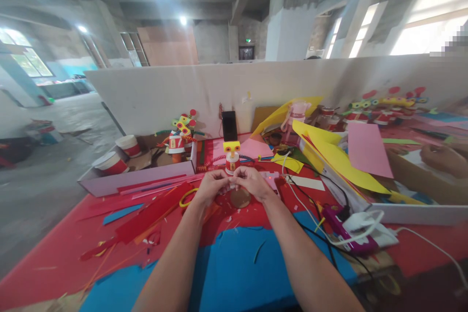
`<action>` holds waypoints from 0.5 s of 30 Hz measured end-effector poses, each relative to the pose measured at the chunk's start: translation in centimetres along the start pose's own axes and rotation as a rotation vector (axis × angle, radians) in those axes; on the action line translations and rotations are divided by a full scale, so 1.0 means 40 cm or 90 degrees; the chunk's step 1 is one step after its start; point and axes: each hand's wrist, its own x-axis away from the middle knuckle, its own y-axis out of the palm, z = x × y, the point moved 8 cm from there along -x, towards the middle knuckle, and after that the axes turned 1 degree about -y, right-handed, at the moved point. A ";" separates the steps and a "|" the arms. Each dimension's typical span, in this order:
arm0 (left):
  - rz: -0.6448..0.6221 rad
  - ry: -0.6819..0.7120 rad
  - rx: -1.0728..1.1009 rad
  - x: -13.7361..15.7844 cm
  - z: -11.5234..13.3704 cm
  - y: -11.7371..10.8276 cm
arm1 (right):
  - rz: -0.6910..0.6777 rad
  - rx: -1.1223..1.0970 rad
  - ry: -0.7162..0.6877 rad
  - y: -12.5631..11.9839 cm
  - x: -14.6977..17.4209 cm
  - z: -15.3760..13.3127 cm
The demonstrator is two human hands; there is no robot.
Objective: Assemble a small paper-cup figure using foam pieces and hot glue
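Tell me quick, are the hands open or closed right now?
Left hand: pinched closed near the cup toy; can't tell if it holds anything.
Right hand: pinched closed too; can't tell if it holds anything.

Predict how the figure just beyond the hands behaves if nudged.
The figure is probably light, since its body looks like a paper cup. It may tip: the wide yellow head sits up top. Its coiled arms look thin, so they'd likely flex or wobble.
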 end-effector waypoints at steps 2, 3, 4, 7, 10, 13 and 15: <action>-0.035 -0.021 0.039 0.004 -0.006 0.018 | -0.030 -0.062 0.026 0.006 0.006 -0.005; -0.046 -0.028 0.062 0.005 -0.008 0.025 | -0.036 -0.101 0.038 0.007 0.008 -0.005; -0.051 -0.034 0.086 0.005 -0.010 0.030 | -0.031 -0.144 0.047 0.003 0.008 -0.004; -0.030 -0.037 0.135 0.002 -0.017 0.029 | 0.033 -0.253 0.067 -0.025 0.006 0.011; -0.007 -0.038 0.138 -0.005 -0.028 0.020 | 0.066 -0.283 0.091 -0.037 0.006 0.028; 0.006 -0.039 0.132 -0.011 -0.035 0.012 | 0.070 -0.263 0.095 -0.030 0.002 0.029; 0.011 -0.044 0.130 -0.012 -0.039 0.008 | 0.088 -0.222 0.081 -0.033 -0.002 0.021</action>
